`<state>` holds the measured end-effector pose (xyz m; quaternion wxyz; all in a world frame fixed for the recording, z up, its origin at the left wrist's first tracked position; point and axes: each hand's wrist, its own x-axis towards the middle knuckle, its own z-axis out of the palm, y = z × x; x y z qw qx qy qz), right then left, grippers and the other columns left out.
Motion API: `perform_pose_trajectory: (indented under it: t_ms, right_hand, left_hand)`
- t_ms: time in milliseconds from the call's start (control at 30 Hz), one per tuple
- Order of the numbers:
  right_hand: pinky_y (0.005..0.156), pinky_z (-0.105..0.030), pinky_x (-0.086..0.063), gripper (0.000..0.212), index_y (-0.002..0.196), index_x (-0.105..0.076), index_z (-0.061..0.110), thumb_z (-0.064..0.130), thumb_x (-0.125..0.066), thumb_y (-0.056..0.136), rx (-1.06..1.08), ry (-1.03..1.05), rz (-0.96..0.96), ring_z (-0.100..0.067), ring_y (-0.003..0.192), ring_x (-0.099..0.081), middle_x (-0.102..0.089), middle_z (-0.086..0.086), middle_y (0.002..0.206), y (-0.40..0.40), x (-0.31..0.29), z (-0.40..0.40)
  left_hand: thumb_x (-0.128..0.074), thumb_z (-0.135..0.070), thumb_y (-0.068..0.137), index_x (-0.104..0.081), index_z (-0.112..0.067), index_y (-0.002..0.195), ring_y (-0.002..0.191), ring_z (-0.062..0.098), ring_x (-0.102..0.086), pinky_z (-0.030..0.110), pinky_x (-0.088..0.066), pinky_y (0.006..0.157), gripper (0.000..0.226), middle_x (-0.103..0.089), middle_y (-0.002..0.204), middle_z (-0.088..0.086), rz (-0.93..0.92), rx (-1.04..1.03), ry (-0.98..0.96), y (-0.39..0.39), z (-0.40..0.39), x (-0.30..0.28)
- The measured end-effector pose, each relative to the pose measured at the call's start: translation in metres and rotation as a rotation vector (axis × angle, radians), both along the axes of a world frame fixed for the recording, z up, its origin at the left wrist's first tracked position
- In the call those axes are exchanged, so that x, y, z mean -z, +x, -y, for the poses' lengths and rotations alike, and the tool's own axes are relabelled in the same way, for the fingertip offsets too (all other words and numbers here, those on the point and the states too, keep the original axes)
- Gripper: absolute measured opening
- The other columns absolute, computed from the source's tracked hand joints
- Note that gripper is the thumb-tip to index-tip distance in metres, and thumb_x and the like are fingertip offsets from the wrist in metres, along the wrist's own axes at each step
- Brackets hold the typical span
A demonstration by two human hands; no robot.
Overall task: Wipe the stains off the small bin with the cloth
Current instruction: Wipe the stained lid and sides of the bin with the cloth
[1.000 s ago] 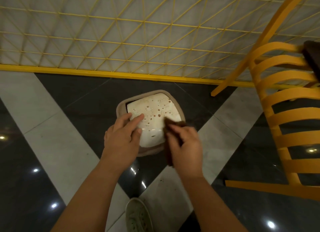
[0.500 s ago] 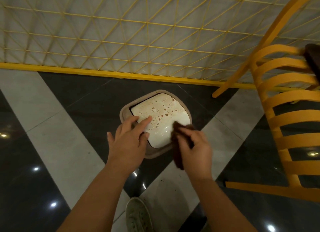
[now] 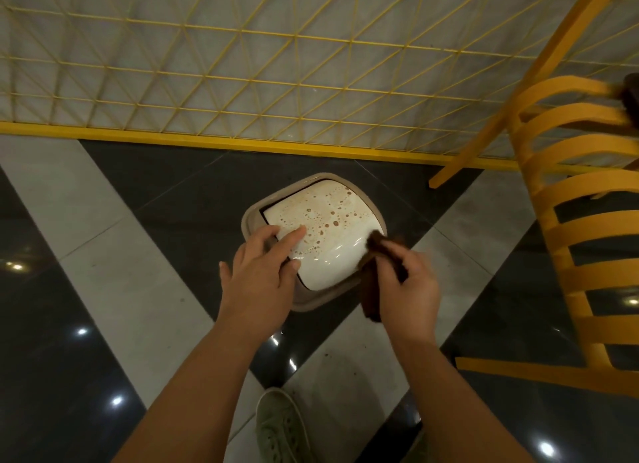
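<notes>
Chair point(image 3: 567, 220) cut off, blurred.

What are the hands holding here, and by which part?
The right hand pinches the brown cloth near its top; the left hand holds nothing, fingers resting on the bin lid.

Glossy black-and-grey tiled floor point(image 3: 114, 241) — small bin point(image 3: 371, 209), yellow chair point(image 3: 584, 241) standing on it.

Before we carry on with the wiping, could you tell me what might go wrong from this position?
The white swing lid of the small beige bin looks hinged; the left hand presses only its near-left corner, so a wipe might tip it. The right hand pinches the dark brown cloth at the lid's right edge, away from the brown stains, which could smear.
</notes>
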<state>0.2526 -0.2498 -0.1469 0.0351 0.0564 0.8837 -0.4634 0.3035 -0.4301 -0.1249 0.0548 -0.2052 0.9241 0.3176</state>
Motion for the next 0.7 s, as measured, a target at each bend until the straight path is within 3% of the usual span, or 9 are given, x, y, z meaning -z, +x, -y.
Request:
perform_pose_trajectory:
  t_ms: [67,167,233,333,400,467,567,633,700]
  right_hand:
    - [0.093,-0.02,-0.042,0.031,0.119,-0.057,0.036,0.024,-0.057,0.091,0.002,-0.002,-0.024,0.002,0.098,-0.046,-0.046,0.021,0.11,-0.011,-0.011,0.012]
    - [0.086,-0.002,-0.029,0.032,0.12,-0.058,0.031,0.024,-0.057,0.09,-0.214,0.108,-0.095,0.008,0.102,-0.041,-0.048,0.02,0.115,0.009,-0.016,0.035]
    - [0.087,0.0,-0.03,0.029,0.117,-0.062,0.029,0.022,-0.06,0.089,-0.382,0.179,-0.15,0.004,0.104,-0.047,-0.056,0.013,0.117,0.032,-0.003,0.038]
    - [0.087,-0.001,-0.036,0.025,0.112,-0.065,0.031,0.021,-0.06,0.089,-0.506,0.2,-0.079,0.002,0.101,-0.054,-0.06,0.012,0.114,0.043,0.012,0.02]
    - [0.092,-0.014,-0.044,0.028,0.11,-0.063,0.039,0.02,-0.058,0.09,-0.367,0.144,-0.001,0.008,0.095,-0.051,-0.057,0.024,0.11,0.036,0.007,0.002]
    - [0.086,-0.025,-0.052,0.033,0.109,-0.058,0.048,0.02,-0.055,0.091,-0.134,-0.115,0.084,0.006,0.097,-0.053,-0.052,0.033,0.105,0.021,-0.019,-0.008]
    - [0.073,-0.018,-0.055,0.038,0.114,-0.054,0.044,0.014,-0.054,0.092,-0.053,-0.458,0.034,0.009,0.099,-0.057,-0.057,0.033,0.104,-0.007,-0.053,-0.004]
    - [0.08,-0.024,-0.055,0.034,0.11,-0.055,0.042,0.013,-0.056,0.091,-0.09,-0.386,-0.019,0.004,0.101,-0.058,-0.059,0.03,0.102,-0.025,-0.057,0.007]
    - [0.09,-0.031,-0.052,0.029,0.104,-0.057,0.04,0.014,-0.055,0.092,-0.063,-0.155,-0.079,-0.001,0.103,-0.056,-0.058,0.025,0.105,-0.04,-0.047,0.014]
  left_hand:
    - [-0.048,-0.033,0.095,-0.034,-0.053,0.137,0.138,0.016,-0.022,0.062,-0.017,0.112,0.048,-0.022,0.146,-0.013,-0.01,-0.011,0.012,0.0,0.0,0.0]
    - [-0.048,-0.033,0.094,-0.034,-0.054,0.137,0.137,0.016,-0.023,0.06,-0.021,0.112,0.049,-0.022,0.146,-0.013,-0.009,-0.017,0.011,-0.001,-0.001,-0.001]
    - [-0.049,-0.031,0.095,-0.035,-0.053,0.136,0.137,0.016,-0.024,0.06,-0.021,0.111,0.049,-0.023,0.146,-0.012,-0.014,-0.014,0.008,-0.001,-0.001,-0.001]
    - [-0.049,-0.03,0.094,-0.037,-0.052,0.136,0.136,0.017,-0.026,0.062,-0.02,0.111,0.049,-0.024,0.146,-0.011,-0.021,-0.016,0.01,0.0,-0.001,0.001]
    - [-0.049,-0.031,0.094,-0.036,-0.052,0.136,0.136,0.017,-0.026,0.062,-0.02,0.112,0.049,-0.024,0.145,-0.011,-0.018,-0.015,0.012,0.001,0.0,0.001]
    - [-0.049,-0.032,0.094,-0.035,-0.053,0.136,0.136,0.016,-0.025,0.061,-0.019,0.112,0.049,-0.024,0.146,-0.012,-0.007,-0.016,0.011,0.001,0.0,0.001]
    - [-0.05,-0.032,0.094,-0.034,-0.054,0.136,0.137,0.015,-0.025,0.061,-0.019,0.113,0.049,-0.023,0.146,-0.014,0.004,-0.021,0.0,-0.001,0.0,0.0]
    - [-0.049,-0.032,0.094,-0.035,-0.054,0.136,0.137,0.015,-0.025,0.061,-0.017,0.113,0.049,-0.022,0.146,-0.014,0.006,-0.025,0.006,0.0,0.0,-0.001]
    - [-0.049,-0.032,0.095,-0.035,-0.054,0.135,0.136,0.014,-0.025,0.06,-0.016,0.114,0.048,-0.023,0.145,-0.015,0.003,-0.03,0.019,0.0,0.0,-0.001]
